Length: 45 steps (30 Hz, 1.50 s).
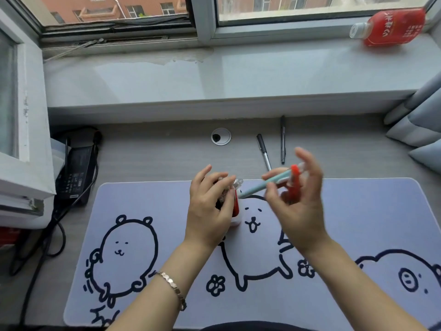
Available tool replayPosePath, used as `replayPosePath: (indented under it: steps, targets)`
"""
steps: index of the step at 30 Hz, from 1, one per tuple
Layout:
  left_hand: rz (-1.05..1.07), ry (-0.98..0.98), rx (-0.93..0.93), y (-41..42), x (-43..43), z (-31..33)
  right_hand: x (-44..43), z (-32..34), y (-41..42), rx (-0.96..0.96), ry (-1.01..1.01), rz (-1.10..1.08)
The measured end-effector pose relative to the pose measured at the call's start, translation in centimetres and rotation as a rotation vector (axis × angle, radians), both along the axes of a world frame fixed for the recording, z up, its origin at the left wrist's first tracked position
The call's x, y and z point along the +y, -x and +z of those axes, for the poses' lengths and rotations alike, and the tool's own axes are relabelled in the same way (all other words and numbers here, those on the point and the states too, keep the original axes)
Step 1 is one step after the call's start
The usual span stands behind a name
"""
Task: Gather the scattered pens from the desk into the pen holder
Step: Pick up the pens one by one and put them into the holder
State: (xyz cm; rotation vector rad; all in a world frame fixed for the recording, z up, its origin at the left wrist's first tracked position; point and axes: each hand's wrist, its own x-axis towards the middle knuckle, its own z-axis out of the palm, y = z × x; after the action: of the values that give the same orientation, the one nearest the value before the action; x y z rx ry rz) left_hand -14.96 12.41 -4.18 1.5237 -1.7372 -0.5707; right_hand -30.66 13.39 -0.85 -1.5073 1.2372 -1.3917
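A red and white pen holder [235,212] stands on the lilac desk mat [358,223], with pens sticking out of its top. My left hand [210,211] wraps around the holder from the left. My right hand [298,201] hovers just to its right and grips a pale teal pen [260,186] and a red pen [294,175]; the teal pen's tip points toward the holder's mouth. Two dark pens lie on the bare desk beyond the mat: one angled [263,151], one nearly straight [283,139].
A black power adapter [76,170] with cables sits at the left desk edge beside a white box. A cable grommet [221,136] is set into the desk. A red bottle [391,26] lies on the windowsill. Grey curtain folds [417,130] hang at right.
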Motion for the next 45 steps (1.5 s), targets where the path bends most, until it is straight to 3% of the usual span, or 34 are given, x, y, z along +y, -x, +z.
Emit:
replayPosePath:
  steps: [7,14,18,20,23,25,29,41,45]
  targets:
    - [-0.045,-0.058,0.052,-0.4,-0.1,0.3,-0.4,-3.1,-3.0,0.415,0.122,0.167]
    - [-0.169,-0.087,0.066,-1.4,-0.1,0.5,1.6,-4.9,-3.1,0.501,0.225,-0.052]
    - [-0.172,-0.089,0.039,-1.4,-0.2,0.5,0.6,-4.0,-3.5,0.632,0.080,-0.086]
    - [-0.178,-0.092,0.021,-1.4,-0.2,0.5,0.2,-2.4,-2.8,0.596,-0.064,-0.021]
    - [-0.183,-0.085,0.004,-1.6,-0.2,0.6,0.2,0.2,-0.5,0.304,-0.279,0.053]
    - [-0.172,-0.091,0.008,-1.5,-0.3,0.6,0.3,1.3,1.3,0.128,-0.333,0.009]
    - [-0.157,-0.089,0.019,-1.3,-0.2,0.6,0.9,1.9,2.2,-0.024,-0.332,-0.060]
    - [-0.162,-0.098,-0.013,-1.3,-0.1,0.9,0.9,2.8,-1.0,-0.149,-0.023,-0.019]
    - [-0.164,-0.095,-0.018,-1.4,-0.2,0.7,0.6,0.0,-2.2,0.018,-0.049,0.098]
